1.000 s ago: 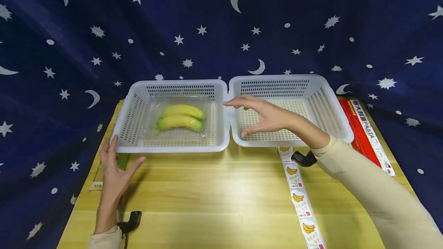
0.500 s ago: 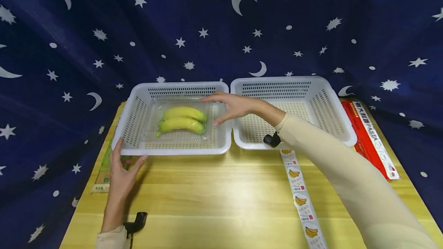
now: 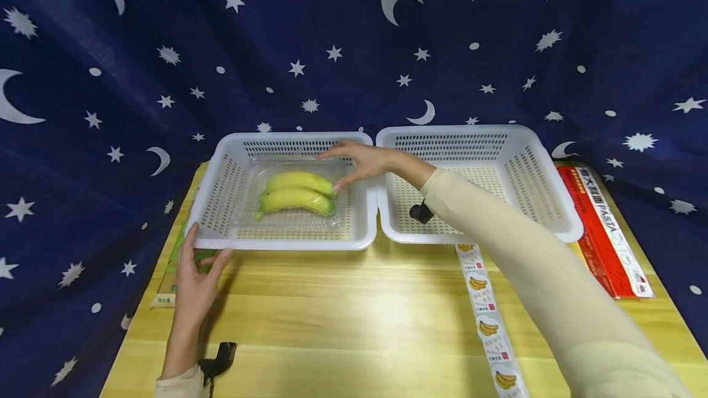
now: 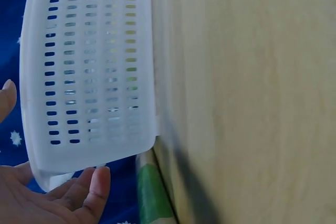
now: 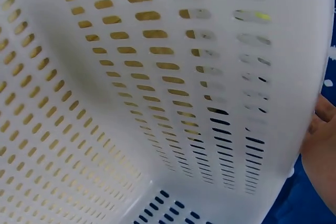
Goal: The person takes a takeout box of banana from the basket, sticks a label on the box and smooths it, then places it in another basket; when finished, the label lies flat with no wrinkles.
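Two yellow-green bananas [image 3: 297, 192] lie in a clear plastic container [image 3: 251, 201] inside the left white basket [image 3: 287, 244]. My right hand [image 3: 362, 159] reaches over that basket's right side, thumb and fingers spread at the container's right end; whether they touch it I cannot tell. In the right wrist view, the basket rim partly hides this hand [image 5: 321, 148]. My left hand [image 3: 196, 290] is at the left basket's front-left corner, thumb and fingers apart. The left wrist view has its fingers beneath the corner rim, curling little, the thumb standing off.
A second white basket [image 3: 481, 238] stands close on the right. A strip of banana stickers [image 3: 489, 327] runs down the wooden table [image 3: 343, 312]. Red pasta packaging [image 3: 600, 232] lies at the right; a green-and-brown packet [image 3: 166, 281] lies partly under the left basket. Starry blue cloth [image 3: 354, 29] hangs behind.
My right hand has moved left from above the right basket to the container in the left one. My left hand has shifted slightly right, against the basket corner.
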A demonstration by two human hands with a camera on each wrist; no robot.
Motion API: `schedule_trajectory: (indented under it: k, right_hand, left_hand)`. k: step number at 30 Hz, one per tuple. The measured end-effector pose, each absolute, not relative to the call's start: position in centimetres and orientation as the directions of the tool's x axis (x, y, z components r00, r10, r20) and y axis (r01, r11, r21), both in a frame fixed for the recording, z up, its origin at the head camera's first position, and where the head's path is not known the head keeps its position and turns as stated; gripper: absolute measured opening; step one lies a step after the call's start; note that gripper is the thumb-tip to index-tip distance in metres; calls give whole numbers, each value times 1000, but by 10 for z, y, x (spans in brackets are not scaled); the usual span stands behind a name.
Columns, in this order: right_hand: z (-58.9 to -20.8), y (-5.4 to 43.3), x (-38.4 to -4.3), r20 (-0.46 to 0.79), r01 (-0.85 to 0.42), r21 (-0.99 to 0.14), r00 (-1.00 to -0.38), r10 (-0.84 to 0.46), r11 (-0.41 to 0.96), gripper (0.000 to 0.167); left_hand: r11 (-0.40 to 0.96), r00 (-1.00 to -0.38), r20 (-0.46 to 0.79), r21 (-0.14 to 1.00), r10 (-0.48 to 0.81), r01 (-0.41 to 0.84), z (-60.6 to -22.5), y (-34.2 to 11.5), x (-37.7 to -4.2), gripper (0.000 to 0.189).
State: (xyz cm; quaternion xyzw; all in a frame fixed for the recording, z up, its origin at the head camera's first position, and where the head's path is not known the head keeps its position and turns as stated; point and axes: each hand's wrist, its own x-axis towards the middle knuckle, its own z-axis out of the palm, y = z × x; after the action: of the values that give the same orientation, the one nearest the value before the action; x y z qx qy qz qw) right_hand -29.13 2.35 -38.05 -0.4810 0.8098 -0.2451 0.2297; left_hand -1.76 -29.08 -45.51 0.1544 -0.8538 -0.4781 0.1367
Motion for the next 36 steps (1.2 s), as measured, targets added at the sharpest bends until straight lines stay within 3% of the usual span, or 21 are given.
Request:
schedule_trajectory:
  k: [10,24,36]
  right_hand:
    - [-388,14,-297,-220,-630,-615,-441,-870,475,83]
    - [-389,4,-295,-323,-651,-536,-431,-843,538,90]
    - [-389,-2,-299,-354,-627,-543,-432,-829,559,91]
  left_hand:
    - [529,-916,165,847,-365,-58,-456,-285,-14,83]
    - [497,-923,111,862,-369,-96,-461,-291,-12,77]
    - [463,-917,100,881,-386,-99,-459,-293,-13,71]
